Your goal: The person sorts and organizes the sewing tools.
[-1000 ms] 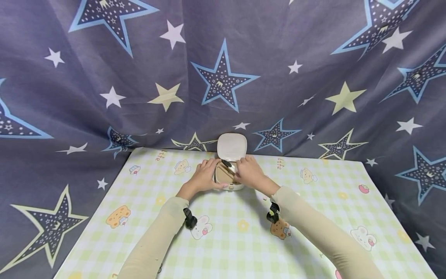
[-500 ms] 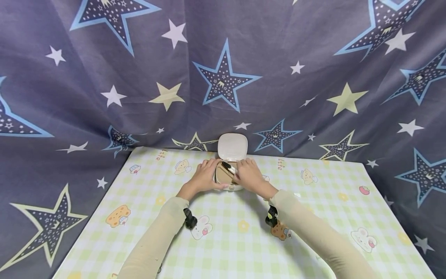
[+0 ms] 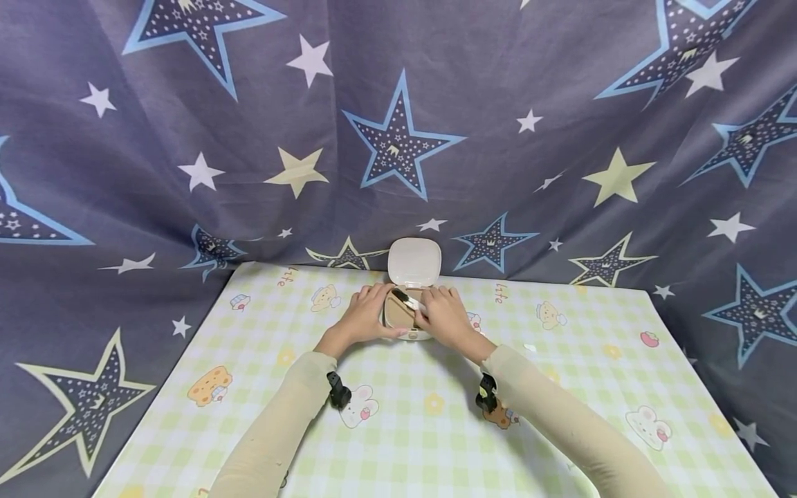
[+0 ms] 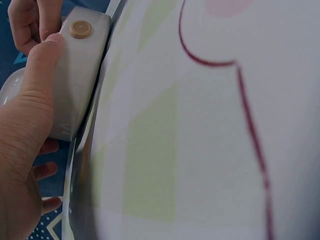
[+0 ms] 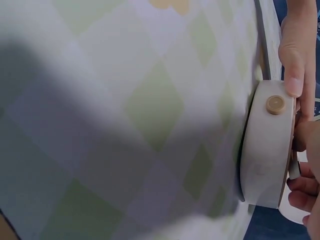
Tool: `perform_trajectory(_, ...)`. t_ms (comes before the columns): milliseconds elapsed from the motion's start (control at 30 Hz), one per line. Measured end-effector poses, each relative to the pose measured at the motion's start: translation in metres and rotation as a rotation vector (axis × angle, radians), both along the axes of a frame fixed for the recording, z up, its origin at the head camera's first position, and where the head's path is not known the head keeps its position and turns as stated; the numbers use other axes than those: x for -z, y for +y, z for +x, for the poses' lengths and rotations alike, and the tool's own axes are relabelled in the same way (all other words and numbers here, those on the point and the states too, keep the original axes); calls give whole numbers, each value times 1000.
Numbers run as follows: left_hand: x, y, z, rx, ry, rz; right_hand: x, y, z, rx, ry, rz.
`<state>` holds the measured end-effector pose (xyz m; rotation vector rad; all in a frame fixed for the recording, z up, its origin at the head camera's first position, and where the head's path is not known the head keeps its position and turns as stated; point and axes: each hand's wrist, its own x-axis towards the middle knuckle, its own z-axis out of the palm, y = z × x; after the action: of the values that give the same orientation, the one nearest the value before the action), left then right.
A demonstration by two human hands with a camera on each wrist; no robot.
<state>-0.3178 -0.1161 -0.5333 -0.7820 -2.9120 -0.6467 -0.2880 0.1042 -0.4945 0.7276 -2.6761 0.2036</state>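
A white box [image 3: 414, 336] with rounded corners and a tan inside stands at the table's far edge, its white lid [image 3: 414, 261] raised at the back. On its front wall sits a round tan button [image 4: 80, 29]. My left hand [image 3: 364, 316] grips the box's left side, thumb at the front rim and fingers reaching round toward the back. Over the right part of the box, my right hand [image 3: 447, 318] pinches a slim white tool with a black end [image 3: 407, 299]. That end points up and left across the tan inside. The right fingers hide the tool's other end.
A pale green checked cloth with cartoon prints covers the table [image 3: 429, 443]. Right behind the far edge hangs a dark star-patterned curtain [image 3: 498, 173]. Black camera mounts [image 3: 339, 391] are strapped at both wrists. A small white patch [image 3: 529, 348] shows right of the right hand.
The tool's black end has shifted slightly left and down over the box. My right hand has turned a little with it. The left hand and the box stay in place.
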Motion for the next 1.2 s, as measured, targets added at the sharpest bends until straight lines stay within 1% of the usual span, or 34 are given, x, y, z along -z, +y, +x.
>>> perform_trajectory(167, 0, -1, 1, 4, 12, 7, 4, -1, -2, -16, 36, -32)
perform_trajectory(267, 0, -1, 1, 6, 11, 12, 6, -2, -3, -17, 38, -41)
perform_trajectory(533, 1, -1, 1, 5, -8, 7, 6, -3, -3, -25, 20, -65)
perform_trajectory(733, 1, -2, 0, 8, -6, 13, 3, -3, -3, -40, -8, -73)
perform_trajectory(867, -1, -2, 1, 9, -2, 17, 2, -3, -4, -38, -19, -66)
perform_trajectory(1067, -2, -1, 2, 1, -2, 22, 2, -6, -3, -48, -28, -96)
perform_trajectory(1200, -1, 0, 2, -1, 4, 22, 3, -7, -4, -43, -38, -86)
